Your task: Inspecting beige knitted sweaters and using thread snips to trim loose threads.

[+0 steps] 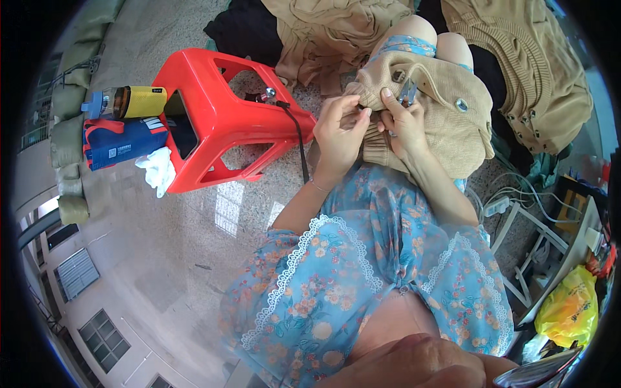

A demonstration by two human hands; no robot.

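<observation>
Both hands meet on a tan knitted cardigan lying over the person's knees. Left hand is closed, fingertips pinching a fold of the knit; right hand is curled around the fabric beside it, holding a small metal tool against the cloth. A silver button shows on the ribbed knit. To the left stands a red plastic stool with a bottle, a blue pouch and a white crumpled cloth beside it. A yellow bag lies far right.
</observation>
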